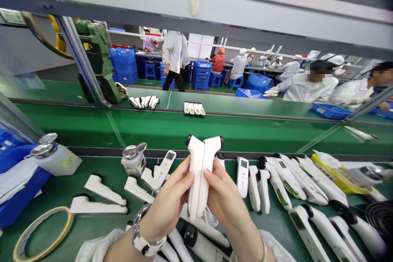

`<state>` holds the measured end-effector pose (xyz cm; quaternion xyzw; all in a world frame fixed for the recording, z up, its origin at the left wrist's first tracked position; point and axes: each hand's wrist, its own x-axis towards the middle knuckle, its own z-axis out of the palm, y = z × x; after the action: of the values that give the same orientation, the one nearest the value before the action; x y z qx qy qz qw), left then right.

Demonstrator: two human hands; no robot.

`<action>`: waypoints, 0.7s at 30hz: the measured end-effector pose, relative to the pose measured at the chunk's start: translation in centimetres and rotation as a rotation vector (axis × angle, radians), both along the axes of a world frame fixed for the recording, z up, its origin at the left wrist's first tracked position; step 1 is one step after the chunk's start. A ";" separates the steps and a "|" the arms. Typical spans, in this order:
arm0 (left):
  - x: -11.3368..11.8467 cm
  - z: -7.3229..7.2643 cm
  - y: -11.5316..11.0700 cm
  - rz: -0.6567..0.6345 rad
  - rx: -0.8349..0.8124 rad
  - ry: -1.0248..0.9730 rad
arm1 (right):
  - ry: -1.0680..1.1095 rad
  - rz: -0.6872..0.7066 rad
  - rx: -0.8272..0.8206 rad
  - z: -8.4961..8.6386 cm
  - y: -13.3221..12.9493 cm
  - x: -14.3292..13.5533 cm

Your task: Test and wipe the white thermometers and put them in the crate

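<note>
My left hand (172, 190) is closed around a white infrared thermometer (195, 161) with a black tip. My right hand (225, 192) grips a second white thermometer (209, 159). Both are held upright, pressed together along their handles, with their heads pointing apart. Each thumb lies on its own thermometer, and the other fingers are partly hidden behind. Below my hands lie more white thermometers (204, 245), partly covered by my forearms. A thermometer with a small screen (242, 176) lies just right of my right hand, and another screened one (164, 170) is left of my left hand.
Several thermometers (313, 229) crowd the bench's right side near a yellow tray (334, 174). On the left are a tape roll (23, 237), a blue bin (23, 200) and two dispenser bottles (63, 163) (134, 163). Beyond the green belt (245, 131), co-workers (310, 84) sit.
</note>
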<state>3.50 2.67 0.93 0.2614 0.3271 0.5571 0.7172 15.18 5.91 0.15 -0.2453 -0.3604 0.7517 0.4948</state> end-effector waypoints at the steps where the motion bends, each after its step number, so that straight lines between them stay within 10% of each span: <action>1: -0.1 0.1 0.0 -0.001 -0.004 0.009 | 0.010 0.001 -0.006 -0.1 0.1 0.0; 21: -0.1 -0.1 0.6 0.012 0.019 0.019 | -0.058 -0.023 -0.014 -0.4 0.3 -0.2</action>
<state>3.41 3.25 0.87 0.2714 0.3303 0.5619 0.7081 14.98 6.24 -0.25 -0.2746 -0.3666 0.7409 0.4911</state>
